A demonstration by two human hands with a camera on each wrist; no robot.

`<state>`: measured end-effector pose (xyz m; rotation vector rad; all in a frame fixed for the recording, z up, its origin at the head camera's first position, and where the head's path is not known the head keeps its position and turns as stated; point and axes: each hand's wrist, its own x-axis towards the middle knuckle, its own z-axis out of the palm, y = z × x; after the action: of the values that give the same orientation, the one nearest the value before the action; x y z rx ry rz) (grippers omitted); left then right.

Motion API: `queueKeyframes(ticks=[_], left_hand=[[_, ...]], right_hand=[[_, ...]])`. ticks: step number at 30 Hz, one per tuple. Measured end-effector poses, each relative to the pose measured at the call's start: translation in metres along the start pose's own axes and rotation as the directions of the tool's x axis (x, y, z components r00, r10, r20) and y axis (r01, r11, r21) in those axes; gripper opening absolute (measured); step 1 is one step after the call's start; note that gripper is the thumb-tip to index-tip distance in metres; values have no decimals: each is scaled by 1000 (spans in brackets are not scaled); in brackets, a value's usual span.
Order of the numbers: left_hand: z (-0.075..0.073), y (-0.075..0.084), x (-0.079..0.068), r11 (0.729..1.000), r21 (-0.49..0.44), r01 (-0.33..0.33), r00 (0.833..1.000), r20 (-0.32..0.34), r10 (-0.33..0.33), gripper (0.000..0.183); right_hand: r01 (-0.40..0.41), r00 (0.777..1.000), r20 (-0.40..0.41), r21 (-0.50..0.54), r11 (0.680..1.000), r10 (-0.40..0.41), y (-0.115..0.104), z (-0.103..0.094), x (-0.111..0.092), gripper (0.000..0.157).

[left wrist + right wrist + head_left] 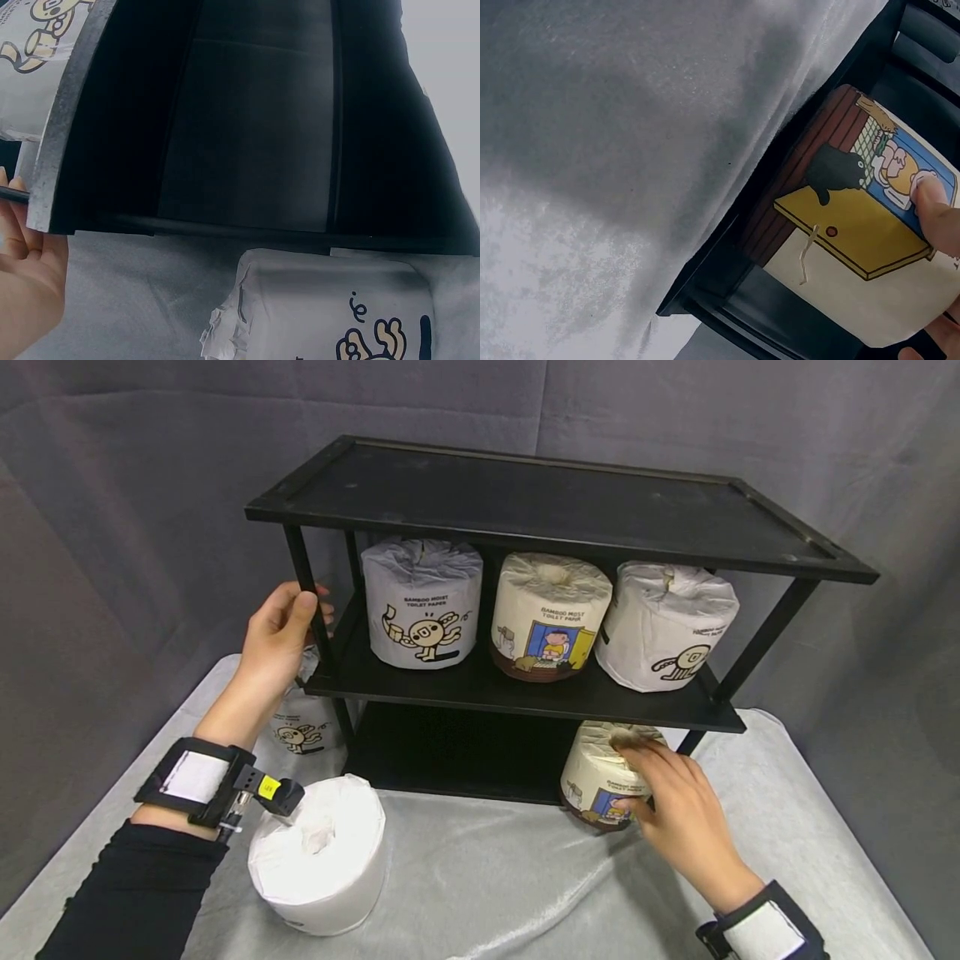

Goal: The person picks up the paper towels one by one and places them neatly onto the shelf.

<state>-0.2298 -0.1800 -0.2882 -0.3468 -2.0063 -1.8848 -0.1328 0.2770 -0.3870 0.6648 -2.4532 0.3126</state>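
My left hand (272, 639) holds the left front post (301, 560) of a black two-tier rack (555, 497), thumb in front and fingers behind. At the right end of the lower shelf (457, 752), my right hand (686, 814) grips a cream toilet paper roll (592, 764) with a cartoon bathroom print. Its thumb presses the printed side, shown close in the right wrist view, while the fingers lie over the top. The roll (840, 240) is upright in the head view, its base at the shelf's front edge.
On the upper shelf stand two white rolls (423, 602) (667, 627) with a cream roll (551, 614) between them. A white roll (318, 856) stands on the grey cloth in front, another (303, 727) behind my left forearm. Grey curtains (450, 402) hang behind.
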Motion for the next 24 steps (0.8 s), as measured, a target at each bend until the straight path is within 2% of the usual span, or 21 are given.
queueKeyframes(ticks=[10,24], left_hand=[[0,0,0,1000,19,11,1000,-1,-11,28],[2,-1,-2,1000,-12,-10,1000,-24,10,32]], right_hand=[[-68,996,-56,-11,998,67,2,3,0,72],[-131,991,-25,-37,991,130,8,12,7,67]])
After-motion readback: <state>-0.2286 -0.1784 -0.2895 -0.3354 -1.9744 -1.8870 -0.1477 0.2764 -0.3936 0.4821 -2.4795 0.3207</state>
